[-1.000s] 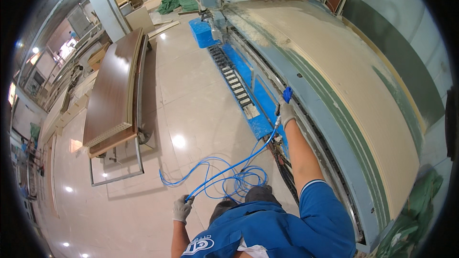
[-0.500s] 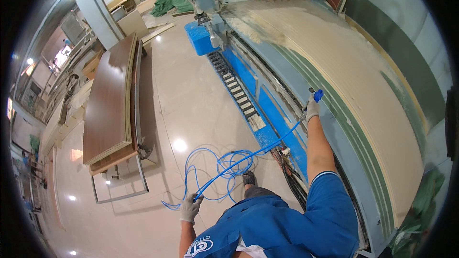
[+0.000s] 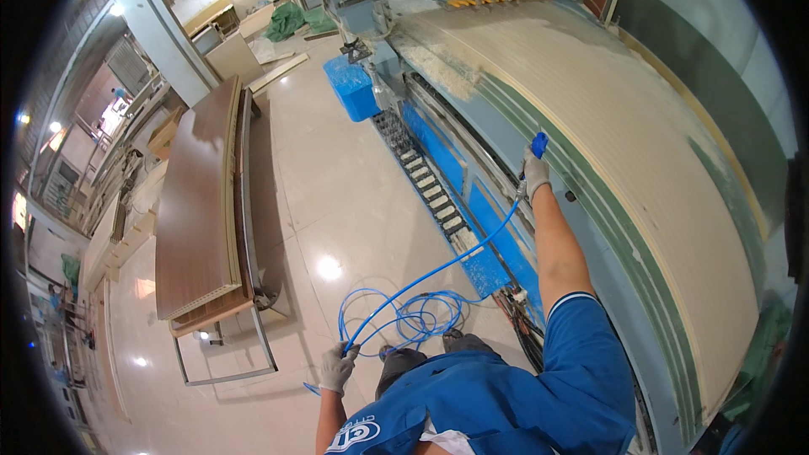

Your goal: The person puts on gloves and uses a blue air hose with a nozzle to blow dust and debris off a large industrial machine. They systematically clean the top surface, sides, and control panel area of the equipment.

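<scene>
2 gloved hands share 1 thin blue air hose [image 3: 438, 274] in a woodworking shop, seen from above the person's head. The right hand [image 3: 534, 175], at about 2 o'clock from the person's body, is closed around a blue blow-gun nozzle [image 3: 539, 145] and holds it at the near edge of a long, pale, dust-covered panel [image 3: 624, 160] lying on a large machine bed [image 3: 472, 160]. The left hand [image 3: 338, 366], low at about 8 o'clock, is closed on the hose, which runs taut from there up to the nozzle. Loose loops of hose lie coiled on the glossy floor [image 3: 337, 202] just in front of the person's feet. At 10 o'clock stands a cart stacked with dark brown boards [image 3: 198, 211]; a blue bin [image 3: 351, 88] sits at 12 o'clock beside the machine. Judged from this, the work goes best with the nozzle kept low and angled along the panel, while the left hand feeds slack so the loops do not snag underfoot.
</scene>
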`<state>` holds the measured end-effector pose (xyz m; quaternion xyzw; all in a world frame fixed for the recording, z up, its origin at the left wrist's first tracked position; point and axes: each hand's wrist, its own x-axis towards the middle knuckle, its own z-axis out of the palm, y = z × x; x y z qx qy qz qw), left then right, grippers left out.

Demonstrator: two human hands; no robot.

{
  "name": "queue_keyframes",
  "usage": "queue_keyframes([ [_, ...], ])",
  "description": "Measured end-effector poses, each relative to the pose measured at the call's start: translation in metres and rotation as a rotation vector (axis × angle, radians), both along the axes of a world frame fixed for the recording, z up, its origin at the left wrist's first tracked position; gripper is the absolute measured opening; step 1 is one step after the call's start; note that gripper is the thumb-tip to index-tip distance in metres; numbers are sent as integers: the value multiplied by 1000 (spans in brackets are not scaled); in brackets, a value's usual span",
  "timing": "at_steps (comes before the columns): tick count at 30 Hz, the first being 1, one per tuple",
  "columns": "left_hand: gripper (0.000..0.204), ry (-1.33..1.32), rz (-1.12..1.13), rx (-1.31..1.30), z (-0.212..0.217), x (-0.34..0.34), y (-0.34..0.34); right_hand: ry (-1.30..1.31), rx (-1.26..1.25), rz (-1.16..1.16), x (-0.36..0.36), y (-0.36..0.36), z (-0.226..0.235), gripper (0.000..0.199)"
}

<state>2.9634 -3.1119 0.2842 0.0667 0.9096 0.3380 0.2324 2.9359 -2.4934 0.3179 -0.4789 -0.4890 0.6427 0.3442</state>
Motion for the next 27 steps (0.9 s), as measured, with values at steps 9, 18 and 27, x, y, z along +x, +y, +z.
queue_keyframes([
  [9, 28, 54, -87, 15, -23, -117, -22, 19, 86, 70, -122, -7, 14, 40],
  [18, 31, 47, -275, -115, -18, -251, -75, 116, -110, -13, -136, -103, -7, 35],
  [27, 36, -16, -295, -105, -32, -301, -82, 5, -18, 107, -199, -111, -23, 31],
])
